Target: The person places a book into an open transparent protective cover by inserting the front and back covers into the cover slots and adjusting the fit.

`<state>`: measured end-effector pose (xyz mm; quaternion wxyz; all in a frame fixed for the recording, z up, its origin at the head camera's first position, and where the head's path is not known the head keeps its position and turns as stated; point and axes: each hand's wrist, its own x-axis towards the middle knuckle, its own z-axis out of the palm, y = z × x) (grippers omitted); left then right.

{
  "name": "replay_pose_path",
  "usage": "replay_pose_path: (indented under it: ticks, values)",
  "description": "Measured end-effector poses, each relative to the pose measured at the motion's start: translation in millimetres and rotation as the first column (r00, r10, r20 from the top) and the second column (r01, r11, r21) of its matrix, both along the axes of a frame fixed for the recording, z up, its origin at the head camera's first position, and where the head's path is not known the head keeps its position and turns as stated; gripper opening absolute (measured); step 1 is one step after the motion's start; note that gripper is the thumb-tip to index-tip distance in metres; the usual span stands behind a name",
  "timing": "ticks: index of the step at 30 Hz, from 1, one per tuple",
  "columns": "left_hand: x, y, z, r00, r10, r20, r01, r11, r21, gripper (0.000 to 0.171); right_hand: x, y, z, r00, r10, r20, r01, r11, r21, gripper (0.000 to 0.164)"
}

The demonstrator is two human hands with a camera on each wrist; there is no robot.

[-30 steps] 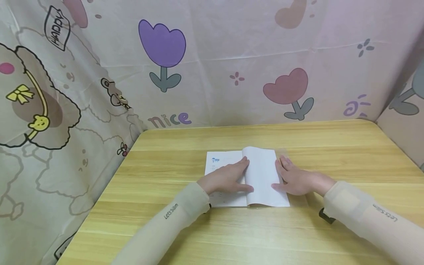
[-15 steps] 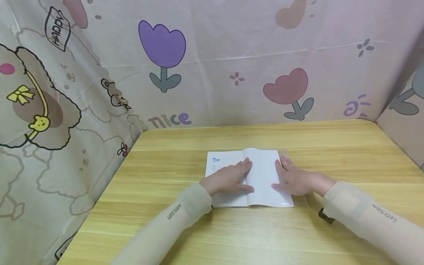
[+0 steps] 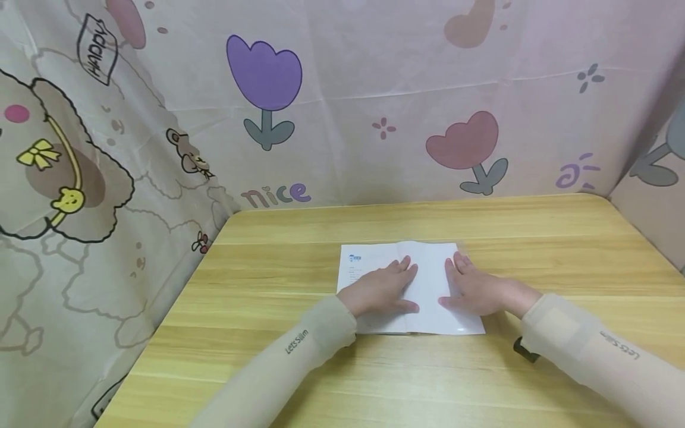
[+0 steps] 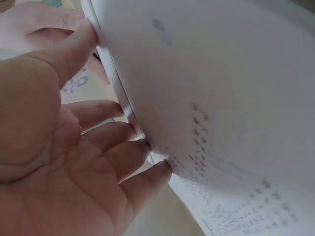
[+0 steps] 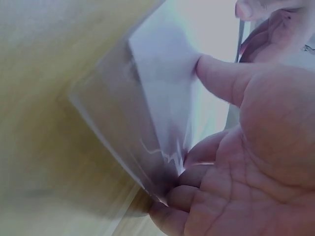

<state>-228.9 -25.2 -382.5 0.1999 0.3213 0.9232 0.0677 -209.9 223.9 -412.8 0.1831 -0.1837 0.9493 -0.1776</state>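
Note:
A thin book [image 3: 369, 252] lies open on the table, small print on its left page. Its right-hand side is a plain white leaf [image 3: 428, 255]. A clear plastic cover [image 5: 108, 108] extends past that leaf's outer edge, as the right wrist view shows. My left hand [image 3: 380, 291] lies across the left page, fingertips and thumb pressing at the middle fold. Spread over the right edge, my right hand [image 3: 476, 291] has its thumb on the white leaf and its fingers at the plastic's edge. Part of the left page is hidden under my left hand.
The wood-grain table [image 3: 278, 255] extends around the book. Behind it hangs a printed cloth [image 3: 342, 119] with tulips and lettering, and more of this cloth runs down the left side.
My left hand and the book have slid a little to the right. The white leaf has flattened near the fold and its outer edge has moved right. My right hand has stayed put.

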Motion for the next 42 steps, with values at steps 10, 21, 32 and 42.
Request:
replay_pose_path:
  ticks: [10, 21, 32, 42]
  values:
    - [0.7, 9.9, 1.1, 0.999, -0.015, -0.029, 0.013, 0.999, -0.047, 0.086, 7.6, -7.3, 28.7, 0.998, -0.059, -0.014, 0.058, 0.997, -0.052, 0.090]
    - [0.6, 10.3, 2.1, 1.000, 0.000, -0.015, -0.001, 0.999, -0.041, 0.087, -4.6, 6.1, 26.5, 0.950, -0.247, -0.193, 0.193, 0.946, -0.261, 0.061]
    - [3.1, 6.8, 1.3, 1.000, 0.008, -0.002, -0.008, 1.000, 0.000, 0.087, -14.5, 36.2, 17.0, 0.912, -0.392, 0.122, 0.408, 0.830, -0.380, 0.060]
    - [1.6, 5.5, -3.3, 1.000, 0.016, 0.003, -0.016, 0.999, 0.036, 0.088, -15.8, 38.2, 7.8, 0.880, -0.319, 0.352, 0.463, 0.741, -0.486, 0.023]
